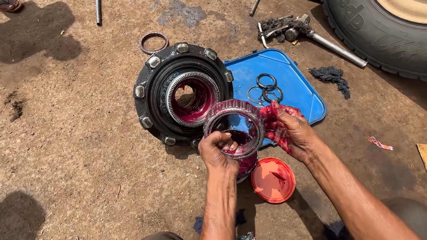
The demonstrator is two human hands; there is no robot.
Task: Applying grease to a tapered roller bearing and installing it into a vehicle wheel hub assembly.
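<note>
While a round steel bearing ring smeared with red grease (234,128) is held above the dirt ground (70,167), left-hand fingers (215,149) are clamped on its rim; the grease-coated right hand (288,128) is curled beside it. It is judged heavy, stiff and slippery.

Bare dirt ground (69,151) in hard sunlight with dark shadows; a big tyre (388,22) at the far right corner, perhaps a truck's.

Hub (184,94) set on ground, tray (294,87) just right of it, rings (266,90) laid on tray. Bearing (234,128) held before hub, between left hand (219,151) and right hand (288,130). Lid (273,180) placed nearer. Tyre (398,16) behind, far right.
</note>
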